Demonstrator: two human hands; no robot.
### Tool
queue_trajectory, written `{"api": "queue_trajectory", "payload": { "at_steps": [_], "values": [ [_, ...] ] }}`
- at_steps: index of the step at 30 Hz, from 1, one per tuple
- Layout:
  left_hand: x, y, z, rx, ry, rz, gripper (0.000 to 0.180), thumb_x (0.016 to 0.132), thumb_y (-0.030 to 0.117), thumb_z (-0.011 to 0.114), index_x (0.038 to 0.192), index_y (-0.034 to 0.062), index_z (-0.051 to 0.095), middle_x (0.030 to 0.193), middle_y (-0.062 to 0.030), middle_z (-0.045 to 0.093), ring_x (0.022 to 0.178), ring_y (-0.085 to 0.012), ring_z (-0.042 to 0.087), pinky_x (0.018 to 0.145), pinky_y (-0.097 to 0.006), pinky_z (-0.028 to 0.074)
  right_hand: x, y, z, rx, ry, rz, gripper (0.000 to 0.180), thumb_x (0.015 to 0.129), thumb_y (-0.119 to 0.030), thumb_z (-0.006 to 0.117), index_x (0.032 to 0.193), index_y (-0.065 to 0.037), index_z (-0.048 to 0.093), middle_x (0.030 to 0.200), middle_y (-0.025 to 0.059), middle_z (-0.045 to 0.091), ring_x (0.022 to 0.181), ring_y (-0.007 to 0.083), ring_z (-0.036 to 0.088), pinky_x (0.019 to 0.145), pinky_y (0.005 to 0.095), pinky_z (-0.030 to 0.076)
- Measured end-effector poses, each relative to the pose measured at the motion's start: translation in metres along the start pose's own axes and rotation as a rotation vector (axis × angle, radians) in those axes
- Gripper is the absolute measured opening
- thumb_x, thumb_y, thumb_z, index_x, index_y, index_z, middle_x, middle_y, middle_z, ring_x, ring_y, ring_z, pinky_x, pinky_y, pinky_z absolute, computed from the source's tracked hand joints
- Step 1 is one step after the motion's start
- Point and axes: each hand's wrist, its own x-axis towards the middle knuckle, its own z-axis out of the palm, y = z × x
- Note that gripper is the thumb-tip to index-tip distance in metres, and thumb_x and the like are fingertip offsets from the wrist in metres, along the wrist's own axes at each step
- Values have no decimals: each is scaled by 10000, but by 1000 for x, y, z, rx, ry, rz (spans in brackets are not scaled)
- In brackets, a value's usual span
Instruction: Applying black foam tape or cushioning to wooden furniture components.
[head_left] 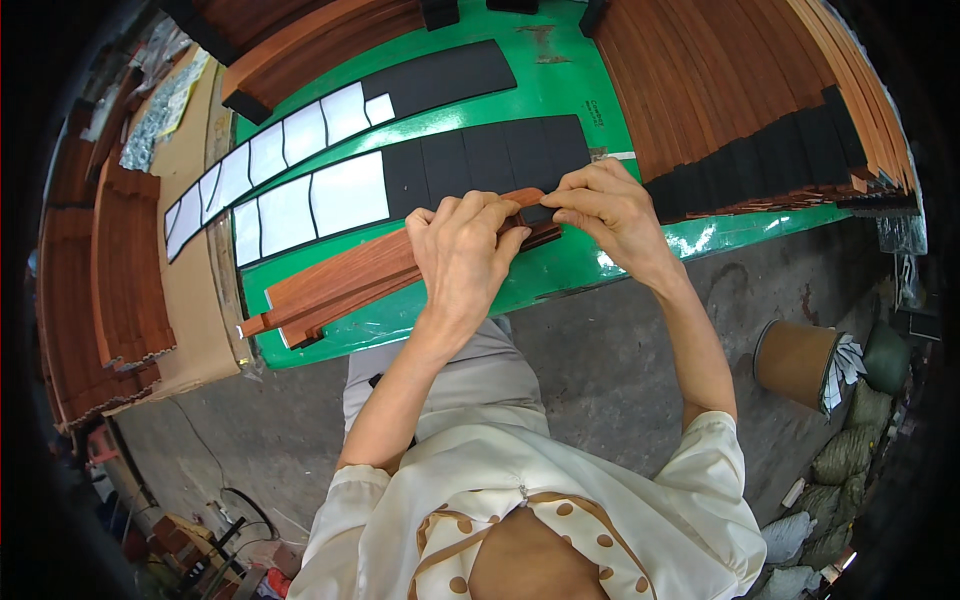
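Head view, black pad (537, 213): small dark rectangle at the right end of the top wooden strip, pinched between the fingertips of both hands.
Wooden strip (350, 275): reddish-brown, long and narrow, uppermost of a short stack lying slantwise on the green table; its left end points toward the near table edge, its right end sits under the hands.
Left hand (462, 250): lies palm down over the strip, fingers curled narrow, fingertips pressing on the strip at the pad.
Right hand (608, 205): comes in from the right, thumb and forefinger closed narrow on the pad's right edge.
Green table (560, 90): glossy work surface carrying the strips and sheets.
Near sheet (400, 185): long backing sheet just behind the hands; black pads remain on its right part, white empty squares on its left.
Far sheet (340, 115): second sheet of the same kind, behind the first.
Strip pile (730, 90): many wooden strips at right, black pads on their near ends.
Cardboard drum (792, 358): on the floor at right.
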Motion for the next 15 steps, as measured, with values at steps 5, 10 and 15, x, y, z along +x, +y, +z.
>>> {"api": "queue_trajectory", "payload": {
  "at_steps": [5, 10, 15],
  "values": [
    [0, 1, -3, 31, -51, -24, 225, 696, 193, 769, 878, 79, 703, 896, 15, 650, 793, -169, 557, 737, -347, 312, 1, 1, 0, 4, -6, 0, 216, 708, -98, 733, 923, -82, 713, 871, 6, 629, 864, 202, 551, 735, 333, 478],
    [0, 0, -1, 1, 9, 11, 185, 691, 148, 750, 861, 105, 692, 837, 27, 633, 755, -159, 537, 729, -357, 295, 2, 0, 0, -5, -16, 10, 203, 713, -108, 729, 915, -84, 714, 863, 0, 627, 862, 198, 544, 745, 332, 473],
    [0, 0, -1, 7, 13, 17, 183, 695, 149, 749, 864, 109, 689, 845, 29, 632, 756, -159, 535, 732, -357, 295, 3, -1, 0, -8, -19, 6, 197, 712, -106, 729, 907, -83, 714, 859, -1, 624, 859, 198, 542, 743, 332, 471]
  ]
}}
